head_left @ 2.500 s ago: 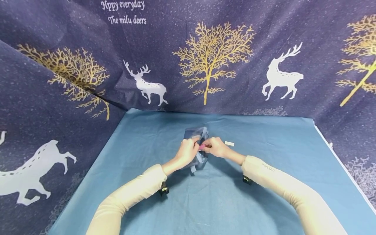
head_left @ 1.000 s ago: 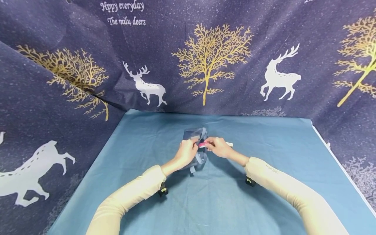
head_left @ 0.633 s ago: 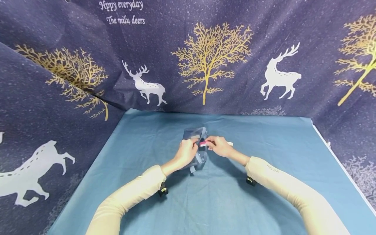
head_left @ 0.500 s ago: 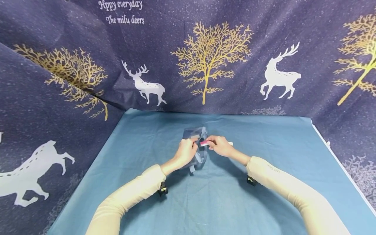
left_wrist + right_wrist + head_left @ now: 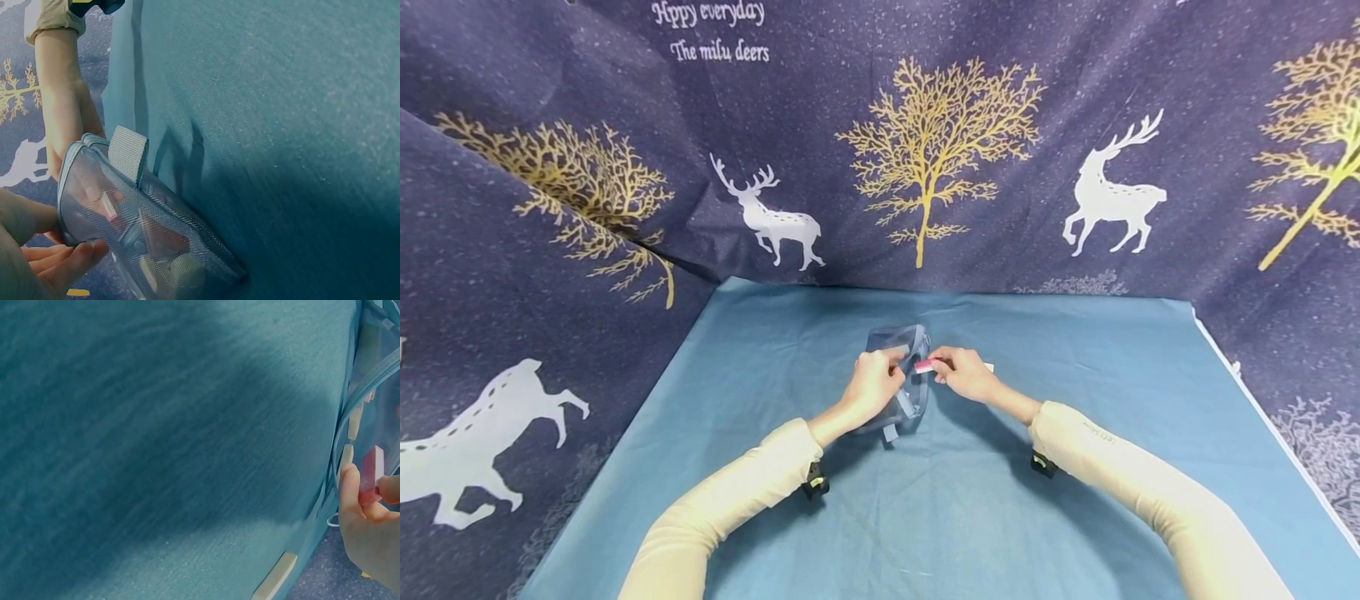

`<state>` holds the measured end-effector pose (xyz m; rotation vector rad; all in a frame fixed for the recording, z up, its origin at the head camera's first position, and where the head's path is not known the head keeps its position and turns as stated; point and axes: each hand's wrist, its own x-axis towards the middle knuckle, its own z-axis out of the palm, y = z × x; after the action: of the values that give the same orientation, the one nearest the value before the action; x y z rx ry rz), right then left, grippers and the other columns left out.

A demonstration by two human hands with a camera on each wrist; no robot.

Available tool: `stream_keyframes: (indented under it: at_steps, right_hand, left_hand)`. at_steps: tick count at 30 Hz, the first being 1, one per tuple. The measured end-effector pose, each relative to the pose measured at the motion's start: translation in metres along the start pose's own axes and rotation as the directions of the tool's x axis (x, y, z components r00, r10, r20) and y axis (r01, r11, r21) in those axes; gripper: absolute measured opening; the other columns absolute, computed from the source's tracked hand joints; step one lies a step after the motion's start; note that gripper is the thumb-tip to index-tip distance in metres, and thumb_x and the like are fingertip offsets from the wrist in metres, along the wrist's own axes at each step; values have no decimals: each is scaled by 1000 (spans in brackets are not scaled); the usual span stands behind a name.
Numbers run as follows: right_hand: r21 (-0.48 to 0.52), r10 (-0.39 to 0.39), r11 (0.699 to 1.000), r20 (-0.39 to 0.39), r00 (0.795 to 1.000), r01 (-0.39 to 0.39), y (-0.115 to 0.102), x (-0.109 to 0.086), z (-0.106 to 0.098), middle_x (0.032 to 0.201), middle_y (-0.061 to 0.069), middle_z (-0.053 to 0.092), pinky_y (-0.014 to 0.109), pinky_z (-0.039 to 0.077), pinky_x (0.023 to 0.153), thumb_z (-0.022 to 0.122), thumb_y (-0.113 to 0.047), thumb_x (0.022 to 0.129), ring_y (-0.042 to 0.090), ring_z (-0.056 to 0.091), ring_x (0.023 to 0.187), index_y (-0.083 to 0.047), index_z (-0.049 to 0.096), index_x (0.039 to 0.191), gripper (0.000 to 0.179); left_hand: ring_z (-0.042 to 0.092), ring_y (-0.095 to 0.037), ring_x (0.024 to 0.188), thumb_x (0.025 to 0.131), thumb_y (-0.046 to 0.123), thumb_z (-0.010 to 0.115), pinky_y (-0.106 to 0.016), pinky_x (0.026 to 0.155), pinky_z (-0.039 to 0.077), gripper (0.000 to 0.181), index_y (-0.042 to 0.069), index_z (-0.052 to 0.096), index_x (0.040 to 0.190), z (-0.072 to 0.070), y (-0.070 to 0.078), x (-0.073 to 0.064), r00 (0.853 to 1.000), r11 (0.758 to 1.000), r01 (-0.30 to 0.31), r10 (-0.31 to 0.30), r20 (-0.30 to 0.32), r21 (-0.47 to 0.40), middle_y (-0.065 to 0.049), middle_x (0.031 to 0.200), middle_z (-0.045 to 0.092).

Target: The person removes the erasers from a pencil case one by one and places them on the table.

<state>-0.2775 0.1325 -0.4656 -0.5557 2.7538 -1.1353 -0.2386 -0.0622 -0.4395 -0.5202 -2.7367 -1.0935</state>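
Note:
A see-through mesh zipper pouch point(image 5: 882, 339) with blue-grey edging stands tilted on the cloth, its mouth facing right. My left hand point(image 5: 876, 385) pinches the rim of that mouth between thumb and fingers. Several cream and coloured blocks show through the mesh point(image 5: 156, 225). With thumb and fingertips, my right hand point(image 5: 966, 375) pinches a small pink-and-white block point(image 5: 372, 470) at the pouch's mouth. The zipper edge point(image 5: 359, 394) curves close by that block in the right wrist view.
A cream block point(image 5: 275, 576) lies on the blue cloth point(image 5: 940, 500) just beyond the right hand, mostly covered by it in the head view. A fabric tab point(image 5: 128, 150) sticks out from the pouch. A dark patterned curtain point(image 5: 985, 125) rises behind and at the sides.
My right hand has drawn slightly right and away, and more of the pink-and-white block shows at the pouch's mouth. The left hand stays on the rim, shifting only slightly.

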Motion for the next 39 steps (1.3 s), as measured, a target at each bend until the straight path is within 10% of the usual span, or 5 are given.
stream_keyframes:
  at_steps: [11, 39]
  right_hand:
    - [33, 27, 999, -32, 999, -26, 6, 0, 0, 79, 10, 67, 24, 50, 57, 48, -15, 93, 20, 65, 71, -5, 63, 103, 20]
    - [7, 0, 1000, -55, 998, 0, 14, -3, -12, 79, 8, 67, 22, 50, 58, 47, -13, 94, 20, 65, 71, -2, 61, 108, 22]
  left_hand:
    - [68, -12, 77, 79, 9, 55, -26, 68, 53, 30, 4, 69, 106, -3, -5, -1, 999, 999, 48, -48, -21, -9, -7, 91, 72]
    - [66, -10, 72, 83, 13, 53, -21, 60, 49, 30, 6, 69, 107, -2, -11, -2, 995, 992, 96, -95, 7, -83, -4, 89, 72]
